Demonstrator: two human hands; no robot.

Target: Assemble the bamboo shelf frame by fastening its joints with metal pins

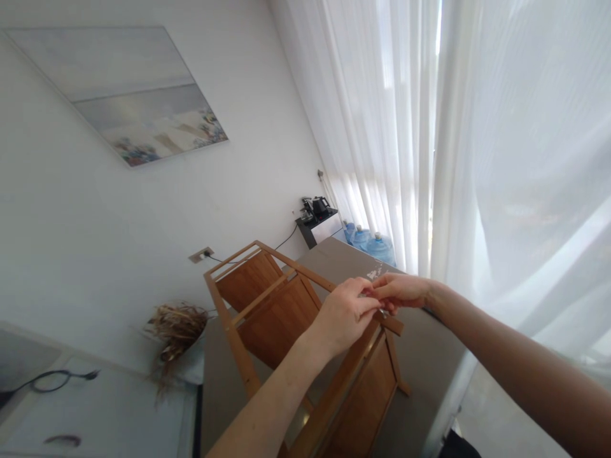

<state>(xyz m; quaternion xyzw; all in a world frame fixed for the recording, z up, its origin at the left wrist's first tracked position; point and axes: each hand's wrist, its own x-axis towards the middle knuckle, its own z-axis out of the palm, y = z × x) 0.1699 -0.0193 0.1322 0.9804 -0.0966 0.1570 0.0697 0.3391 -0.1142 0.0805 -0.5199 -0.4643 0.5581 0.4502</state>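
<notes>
Over the near right part of a wooden shelf frame (pixel 230 334), my left hand (pixel 344 316) and my right hand (pixel 400 290) meet with their fingertips together. Both are closed in a pinch, and what lies between the fingers is too small and hidden to name. A bit of shiny clear plastic (pixel 375 273) shows just behind the fingers. The frame lies on a grey-brown table (pixel 424 356), with brown wooden panels (pixel 279 318) set between its rails. Below my hands, the end of a rail (pixel 392 324) sticks out to the right.
Behind the table, a black kettle (pixel 320 204) stands on a small cabinet, near several blue water bottles (pixel 379 247). White curtains (pixel 405 127) hang at the right. Dried plants (pixel 179 327) stand left of the table, below a wall socket (pixel 201 255) with a cord.
</notes>
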